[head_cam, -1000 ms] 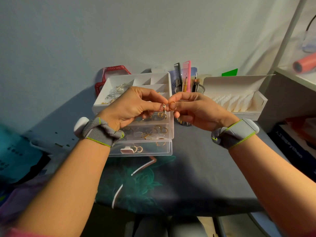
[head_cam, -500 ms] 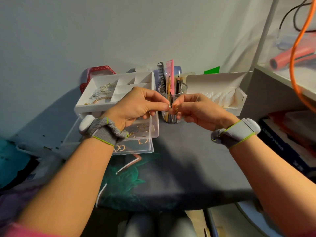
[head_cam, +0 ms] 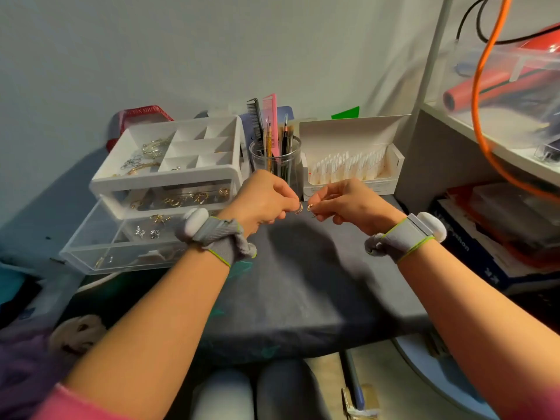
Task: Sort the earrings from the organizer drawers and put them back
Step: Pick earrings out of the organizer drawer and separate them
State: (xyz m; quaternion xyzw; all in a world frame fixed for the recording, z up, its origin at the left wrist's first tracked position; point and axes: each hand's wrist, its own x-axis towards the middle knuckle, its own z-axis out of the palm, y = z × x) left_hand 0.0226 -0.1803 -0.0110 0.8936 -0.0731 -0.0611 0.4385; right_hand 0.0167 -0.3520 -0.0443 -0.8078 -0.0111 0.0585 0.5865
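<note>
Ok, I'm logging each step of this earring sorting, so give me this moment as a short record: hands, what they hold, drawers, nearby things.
left hand: pinches a small hoop earring
right hand: pinches a second earring
earrings: side by side, apparently apart, above the dark table
organizer: left of the hands, jewellery in its top tray
bottom drawer: pulled out, earrings inside
behind the hands: clear cup with combs and pencils; open white box

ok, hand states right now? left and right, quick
Left hand: closed, pinching a small hoop earring.
Right hand: closed, pinching a second earring.
</note>
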